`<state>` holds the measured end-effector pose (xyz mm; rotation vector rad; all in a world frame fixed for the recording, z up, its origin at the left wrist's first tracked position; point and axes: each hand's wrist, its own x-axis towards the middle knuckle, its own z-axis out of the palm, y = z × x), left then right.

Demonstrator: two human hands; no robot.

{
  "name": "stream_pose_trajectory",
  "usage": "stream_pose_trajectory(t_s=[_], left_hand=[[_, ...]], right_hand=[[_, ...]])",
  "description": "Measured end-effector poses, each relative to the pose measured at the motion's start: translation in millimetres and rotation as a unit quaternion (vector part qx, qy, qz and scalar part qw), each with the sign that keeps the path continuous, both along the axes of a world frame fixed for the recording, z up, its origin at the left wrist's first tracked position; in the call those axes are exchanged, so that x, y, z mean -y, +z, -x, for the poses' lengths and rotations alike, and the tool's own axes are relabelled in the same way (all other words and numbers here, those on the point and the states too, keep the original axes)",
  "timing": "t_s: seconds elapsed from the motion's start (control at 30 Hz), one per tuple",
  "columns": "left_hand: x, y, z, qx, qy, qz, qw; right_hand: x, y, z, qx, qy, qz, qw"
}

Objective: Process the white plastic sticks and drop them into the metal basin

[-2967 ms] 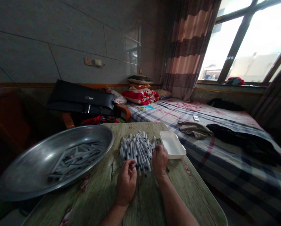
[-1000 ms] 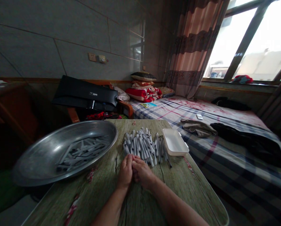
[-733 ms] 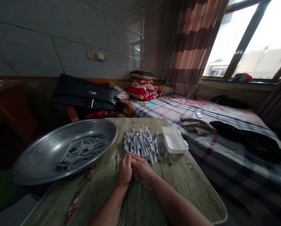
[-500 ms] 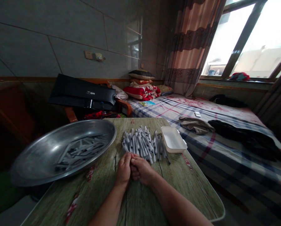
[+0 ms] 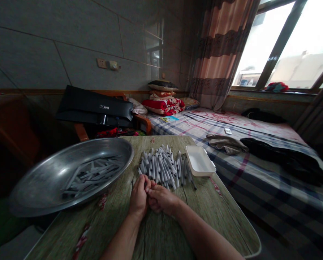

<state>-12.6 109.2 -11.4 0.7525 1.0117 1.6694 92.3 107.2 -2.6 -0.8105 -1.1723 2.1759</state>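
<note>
My left hand (image 5: 139, 195) and my right hand (image 5: 163, 198) meet over the table, fingertips together and fingers curled. Whatever they pinch is hidden by the fingers, apart from a small dark spot at the left hand's fingertips. Just beyond them lies a heap of pens (image 5: 161, 166), with whitish translucent barrels and dark ends. To its right, several greyer pens (image 5: 183, 169) lie side by side against a white plastic box (image 5: 201, 173) that has no lid on. More grey-white pen-like pieces (image 5: 93, 175) rest in a wide metal basin (image 5: 39, 180) on the left.
The wood-patterned table (image 5: 210, 224) has a rounded right corner, and the basin overhangs its left edge. A bed (image 5: 259, 173) with a checked cover stands along the right, with clothes (image 5: 280, 155) on it. Behind the table, a black monitor (image 5: 93, 106) leans on a wooden chair.
Both hands have shifted slightly left and toward me. My left hand has turned a little, its fingertips parting slightly and showing a dark spot. The pens, basin and box stay put.
</note>
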Motion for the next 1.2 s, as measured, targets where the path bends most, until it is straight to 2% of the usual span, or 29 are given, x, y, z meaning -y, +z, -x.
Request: stream_pose_trajectory(t_s=[0.13, 0.27, 0.43, 0.5, 0.57, 0.67, 0.83, 0.93, 1.07, 1.13, 1.2], left_hand=[[1, 2.6, 2, 0.001, -0.023, -0.019, 1.0], [0, 6.1, 1, 0.105, -0.039, 0.025, 0.993], [-7, 7.1, 8, 0.215, 0.012, 0.1, 0.972], [-9, 8.1, 12, 0.237, 0.017, 0.114, 0.965], [-10, 10.2, 14, 0.251, 0.016, 0.122, 0.96], [-6, 13.5, 14, 0.261, -0.038, 0.104, 0.959], [1, 10.9, 11, 0.211, -0.194, 0.113, 0.951], [4, 8.0, 10, 0.2, -0.24, 0.141, 0.94], [6, 9.6, 9, 0.206, -0.29, 0.175, 0.918], [7, 12.1, 9, 0.214, -0.294, 0.169, 0.916], [8, 14.5, 9, 0.218, -0.265, 0.146, 0.928]], right_hand=[[1, -2.2, 2, 0.013, -0.008, -0.015, 1.0], [-3, -2.4, 0, 0.014, -0.001, 0.0, 1.0], [-8, 3.4, -10, -0.002, 0.037, 0.005, 0.999], [-9, 5.1, -14, 0.014, 0.011, -0.012, 1.0], [-11, 5.3, -17, 0.014, -0.047, -0.041, 0.998], [-16, 4.1, -17, -0.021, -0.127, -0.069, 0.989], [-23, 3.6, -18, -0.055, -0.22, -0.043, 0.973], [-24, 3.6, -20, -0.063, -0.223, -0.015, 0.973], [-22, 3.2, -20, -0.05, -0.197, -0.039, 0.978], [-22, 2.8, -20, -0.044, -0.197, -0.044, 0.979], [-22, 2.4, -20, -0.051, -0.203, -0.032, 0.977]])
